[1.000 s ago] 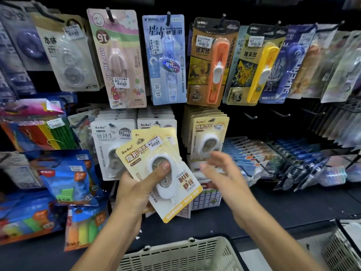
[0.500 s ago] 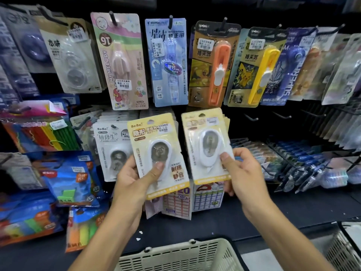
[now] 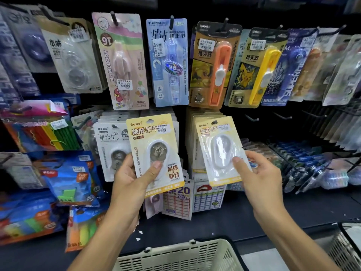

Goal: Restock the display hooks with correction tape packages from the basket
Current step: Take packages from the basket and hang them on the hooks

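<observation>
I see my left hand (image 3: 132, 178) pinching a glossy yellow card package (image 3: 154, 151), thumb on its clear oval blister. Just right, my right hand (image 3: 259, 177) grips a second yellow package (image 3: 219, 151) by its domed plastic bubble, in front of the yellow stack (image 3: 197, 122). Below sits the slotted cream plastic basket (image 3: 175, 257).

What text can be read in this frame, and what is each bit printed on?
"BoBo", "隐形", "耐摔 静音": yellow correction tape package gripped by the left hand.
"BoBo", "隐形": yellow package pinched by the right hand.
"BoBo", "研修生": white package.
"MY MELODY", "9T": pink package.
"修正带": blue package.
"推夹器": orange card and yellow card.
"20": sticker sheet.
Price stickers: too small.
</observation>
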`<state>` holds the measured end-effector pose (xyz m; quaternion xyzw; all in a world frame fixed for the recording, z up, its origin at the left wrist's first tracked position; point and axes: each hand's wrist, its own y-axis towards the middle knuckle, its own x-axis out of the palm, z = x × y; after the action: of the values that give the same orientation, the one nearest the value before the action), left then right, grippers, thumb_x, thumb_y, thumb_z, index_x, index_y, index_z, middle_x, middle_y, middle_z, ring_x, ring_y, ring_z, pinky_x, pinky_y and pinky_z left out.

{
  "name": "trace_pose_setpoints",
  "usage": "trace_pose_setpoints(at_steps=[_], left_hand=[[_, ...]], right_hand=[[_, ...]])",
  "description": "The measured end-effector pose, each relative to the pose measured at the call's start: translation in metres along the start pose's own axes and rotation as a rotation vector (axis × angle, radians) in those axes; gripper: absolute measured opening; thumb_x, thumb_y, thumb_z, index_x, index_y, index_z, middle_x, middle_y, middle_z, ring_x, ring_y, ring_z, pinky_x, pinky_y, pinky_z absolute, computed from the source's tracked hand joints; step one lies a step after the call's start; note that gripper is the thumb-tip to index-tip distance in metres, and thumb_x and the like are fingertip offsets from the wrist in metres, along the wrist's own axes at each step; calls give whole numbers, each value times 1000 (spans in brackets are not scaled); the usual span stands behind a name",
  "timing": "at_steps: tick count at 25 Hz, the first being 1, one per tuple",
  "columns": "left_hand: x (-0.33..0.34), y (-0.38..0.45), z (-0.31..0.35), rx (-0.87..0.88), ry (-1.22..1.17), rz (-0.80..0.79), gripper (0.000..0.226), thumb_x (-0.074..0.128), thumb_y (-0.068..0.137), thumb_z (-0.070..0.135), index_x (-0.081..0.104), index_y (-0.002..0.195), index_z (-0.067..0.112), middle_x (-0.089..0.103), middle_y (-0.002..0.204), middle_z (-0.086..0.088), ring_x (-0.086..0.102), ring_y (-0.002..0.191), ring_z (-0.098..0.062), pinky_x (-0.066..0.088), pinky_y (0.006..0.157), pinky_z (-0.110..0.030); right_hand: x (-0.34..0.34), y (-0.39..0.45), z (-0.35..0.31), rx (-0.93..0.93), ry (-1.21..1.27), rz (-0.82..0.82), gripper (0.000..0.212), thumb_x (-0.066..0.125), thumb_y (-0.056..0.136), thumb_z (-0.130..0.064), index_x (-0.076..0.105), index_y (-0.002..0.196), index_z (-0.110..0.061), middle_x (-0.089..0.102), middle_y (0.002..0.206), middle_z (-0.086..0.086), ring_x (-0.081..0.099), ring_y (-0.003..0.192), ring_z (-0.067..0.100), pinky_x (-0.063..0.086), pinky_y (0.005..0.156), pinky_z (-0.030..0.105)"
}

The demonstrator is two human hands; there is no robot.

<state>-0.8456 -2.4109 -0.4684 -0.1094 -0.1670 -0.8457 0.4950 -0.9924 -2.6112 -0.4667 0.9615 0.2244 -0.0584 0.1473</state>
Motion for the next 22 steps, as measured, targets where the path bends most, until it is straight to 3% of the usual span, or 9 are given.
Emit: trace_pose_setpoints(at_steps=[3, 6, 7, 9, 12, 15, 17, 19, 22], left_hand=[[2, 0, 1, -12, -2, 10, 39, 74, 77, 11, 68, 114, 21, 80, 106, -1, 78, 91, -20, 62, 64, -27], [5, 5, -2, -45, 33, 19, 36, 76, 78, 11, 68, 112, 19, 80, 104, -4, 78, 89, -24, 62, 66, -40], [9, 7, -4, -56, 46, 11, 34, 75, 80, 10, 68, 112, 19, 80, 103, -4, 78, 90, -25, 61, 70, -41], [19, 5, -8, -62, 66, -36, 32, 74, 82, 9, 68, 112, 19, 80, 101, -2, 78, 89, -23, 61, 70, -36], [32, -1, -8, -55, 163, -215, 32, 73, 82, 32, 70, 113, 26, 80, 103, 3, 77, 88, -13, 58, 63, -21], [16, 7, -2, 248, 811, -208, 37, 60, 92, 60, 65, 122, 38, 64, 128, 24, 56, 114, 9, 43, 93, -9], [-1, 17, 5, 391, 1226, -162, 53, 54, 96, 56, 46, 145, 39, 34, 152, 25, 23, 140, 8, 14, 118, -17], [-15, 26, 8, 282, 1427, -198, 66, 53, 97, 53, 26, 156, 41, 3, 166, 22, -6, 152, 0, 1, 124, -33], [-22, 29, 4, 232, 1493, -221, 72, 52, 98, 52, 14, 159, 44, -13, 166, 19, -19, 152, -5, 0, 125, -41]], right_hand=[[1, 2, 1, 230, 172, -33, 43, 80, 85, -20, 64, 124, -27, 69, 67, -8, 58, 52, 6, 44, 43, 21], [13, -11, 1, 447, 452, -281, 108, 88, 65, -18, 29, 152, -43, 72, 116, 6, 76, 86, 15, 61, 68, 32], [19, -16, 0, 444, 466, -341, 108, 87, 64, -23, 27, 151, -46, 69, 124, 5, 76, 94, 15, 61, 75, 34], [35, -27, -4, 378, 423, -489, 78, 82, 72, -31, 46, 141, -36, 71, 122, 2, 75, 97, 16, 62, 77, 34], [52, -31, -8, 259, 396, -634, 27, 68, 92, -23, 67, 119, -23, 78, 101, 9, 73, 76, 20, 58, 55, 29], [43, -10, -11, 168, 308, -401, 12, 60, 100, -16, 68, 108, -20, 76, 78, 3, 60, 51, 15, 43, 38, 23], [30, 4, -9, 178, 227, -238, 10, 61, 99, -14, 68, 99, -21, 68, 61, -4, 51, 41, 10, 36, 35, 20], [19, 9, -2, 195, 221, -122, 19, 61, 95, -11, 71, 83, -22, 62, 53, -8, 45, 35, 6, 32, 34, 17], [8, 7, 8, 169, 160, -35, 19, 63, 88, -15, 74, 78, -26, 61, 55, -11, 43, 39, 2, 32, 41, 19]])
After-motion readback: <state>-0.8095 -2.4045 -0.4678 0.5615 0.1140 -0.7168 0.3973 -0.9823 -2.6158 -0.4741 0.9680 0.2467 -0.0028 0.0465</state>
